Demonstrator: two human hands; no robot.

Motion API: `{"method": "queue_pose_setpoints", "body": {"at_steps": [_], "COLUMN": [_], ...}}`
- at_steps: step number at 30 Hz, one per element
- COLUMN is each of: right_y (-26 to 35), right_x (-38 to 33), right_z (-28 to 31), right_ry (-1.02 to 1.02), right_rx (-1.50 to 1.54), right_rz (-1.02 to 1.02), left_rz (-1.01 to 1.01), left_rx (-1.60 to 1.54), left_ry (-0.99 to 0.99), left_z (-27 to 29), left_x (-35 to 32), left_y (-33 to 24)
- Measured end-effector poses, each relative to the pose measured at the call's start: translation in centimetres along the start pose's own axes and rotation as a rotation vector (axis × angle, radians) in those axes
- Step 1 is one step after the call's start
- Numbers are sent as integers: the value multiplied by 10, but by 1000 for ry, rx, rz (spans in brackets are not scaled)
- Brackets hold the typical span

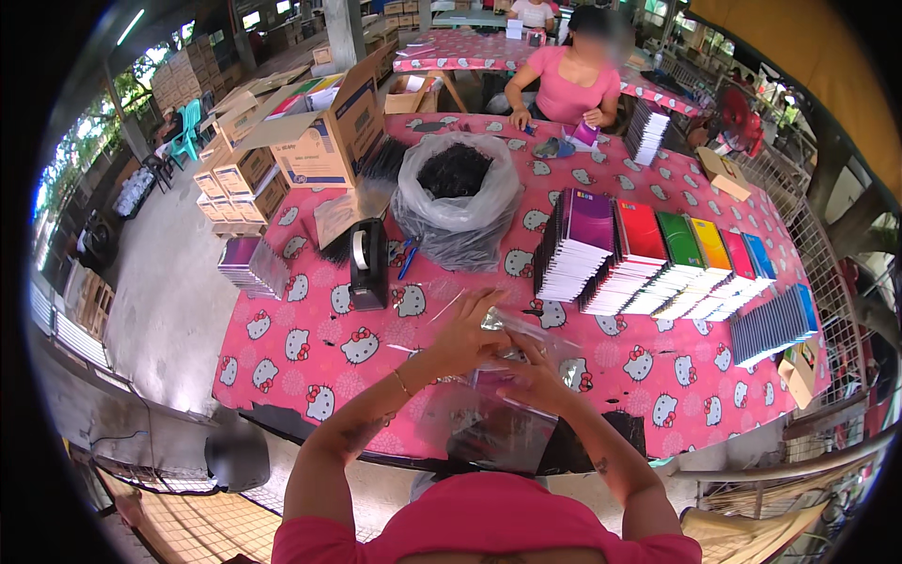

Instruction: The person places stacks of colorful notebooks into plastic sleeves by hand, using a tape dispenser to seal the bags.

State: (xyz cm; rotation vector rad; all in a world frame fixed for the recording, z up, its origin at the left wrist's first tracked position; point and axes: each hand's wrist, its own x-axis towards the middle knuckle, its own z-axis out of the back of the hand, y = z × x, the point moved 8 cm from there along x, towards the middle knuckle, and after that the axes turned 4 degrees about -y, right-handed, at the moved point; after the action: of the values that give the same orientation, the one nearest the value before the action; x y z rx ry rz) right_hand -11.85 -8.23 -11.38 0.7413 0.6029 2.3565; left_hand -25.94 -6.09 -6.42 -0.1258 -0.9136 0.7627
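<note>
Both of my hands are close together over the near middle of the table, on crinkled clear plastic. My left hand point(467, 331) curves its fingers over a clear plastic bag point(554, 340). My right hand point(534, 378) lies just to the right and nearer, its fingers also closed on that bag. Whatever lies under my palms is partly hidden by glare and fingers. More clear plastic sleeves point(479, 428) lie at the table's near edge, below my wrists. A black tape dispenser point(369, 263) and a blue pen point(409, 258) sit beyond my left hand.
A white sack of black pieces point(456, 221) stands mid-table. Stacked spiral notebooks point(573, 244) in several colours line the right. Wrapped purple notebooks point(252, 266) lie left, below a large open carton point(319, 136). Across the table, a person in pink point(573, 80) handles a purple notebook.
</note>
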Motion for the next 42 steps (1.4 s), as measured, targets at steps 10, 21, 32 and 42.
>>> {"method": "queue_pose_setpoints", "body": {"at_steps": [10, 21, 32, 42], "right_y": [-67, -10, -19, -65], "right_x": [29, 27, 14, 20], "right_z": [-4, 24, 6, -5], "right_ry": [-106, 26, -140, -150], "right_rx": [868, 294, 390, 691], "right_rz": [-482, 62, -295, -447], "left_rz": [926, 110, 429, 818], "left_rx": [-615, 309, 60, -368], "left_ry": [54, 157, 144, -60], "left_z": [-33, 11, -2, -19], "left_x": [-72, -37, -27, -58], "left_y": [68, -37, -16, 70]}}
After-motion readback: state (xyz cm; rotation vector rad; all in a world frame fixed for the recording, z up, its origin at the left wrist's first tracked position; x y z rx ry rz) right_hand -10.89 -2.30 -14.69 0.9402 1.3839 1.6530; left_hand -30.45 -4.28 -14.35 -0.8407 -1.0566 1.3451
